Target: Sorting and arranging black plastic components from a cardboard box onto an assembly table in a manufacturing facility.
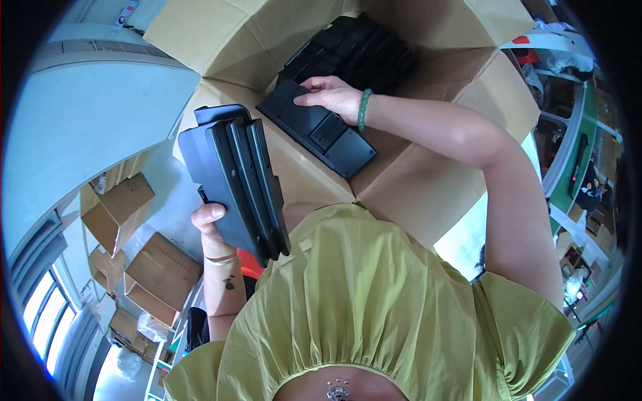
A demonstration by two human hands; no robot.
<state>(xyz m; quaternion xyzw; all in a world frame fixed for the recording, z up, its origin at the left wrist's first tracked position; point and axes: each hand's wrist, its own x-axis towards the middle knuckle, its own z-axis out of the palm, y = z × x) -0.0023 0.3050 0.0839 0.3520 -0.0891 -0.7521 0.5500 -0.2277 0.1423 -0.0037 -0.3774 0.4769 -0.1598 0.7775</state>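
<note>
In my left hand [211,224] is a stack of several flat black plastic casings [237,180], held upright outside the carton's left side. The thumb lies on the near face; the other fingers are hidden behind the stack. My right hand [333,99] reaches into the open cardboard carton [408,175] and grips the upper edge of another black plastic casing [297,112]. This casing lies tilted in the near left part of the carton, with a recessed square and small screw holes at its lower end. Farther in, a pile of black casings [351,53] sits in shadow.
The carton's raised flaps [187,33] spread out around its opening. Several brown cardboard boxes [164,274] stand on the floor to the left, near a window [48,314]. Along the right run a green-topped workbench [580,150] and cluttered shelves.
</note>
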